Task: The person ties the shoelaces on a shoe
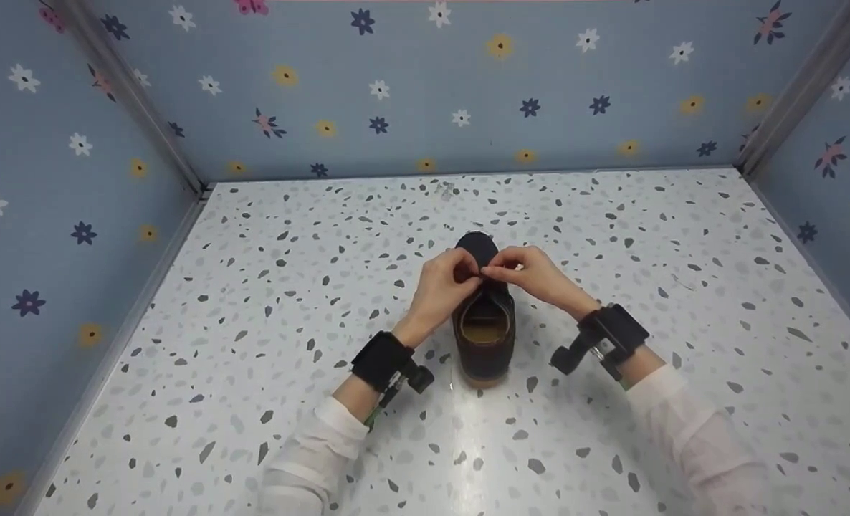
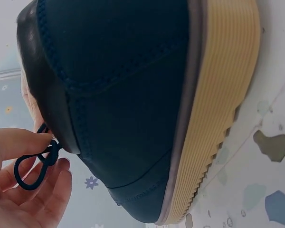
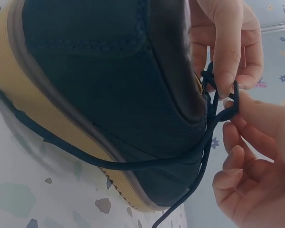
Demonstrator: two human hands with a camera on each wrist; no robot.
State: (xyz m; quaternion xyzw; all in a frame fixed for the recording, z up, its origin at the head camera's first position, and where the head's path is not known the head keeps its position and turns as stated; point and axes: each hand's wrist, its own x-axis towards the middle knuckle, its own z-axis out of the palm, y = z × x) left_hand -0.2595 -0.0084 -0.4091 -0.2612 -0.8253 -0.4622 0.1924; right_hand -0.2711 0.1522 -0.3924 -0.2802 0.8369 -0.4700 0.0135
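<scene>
Left hand: pinching the lace; the left hand [image 1: 441, 283] reaches in from the near left, thumb and forefinger brought together above the shoe's throat, the remaining fingers curled beneath.
Right hand: also pinching; the right hand [image 1: 531, 274] comes from the near right, thumb and forefinger tips closed on a lace loop, the other fingers bent in toward the palm.
Fingertips: the two pinches face each other, just beside one another over the lacing.
Forearms: angled inward from the lower corners, in white sleeves [image 1: 690, 430], with a black wrist camera strap [image 1: 382, 360] around the left wrist and another around the right.
Lace-up shoe [image 2: 128, 104]: upright on its sole between the forearms, toe pointing away from the person, heel nearest; dark blue upper, dark padded collar, ridged cream sole.
Shoelace [image 3: 133, 166]: dark blue cord, looped and crossed at the fingers; one loose strand trails across the shoe's right side, another hangs down toward the toe.
Surface: white speckled terrazzo-patterned tabletop [image 1: 267, 373] under the shoe.
Surround: blue flower-printed panels [image 1: 425, 64] behind and at both sides.
</scene>
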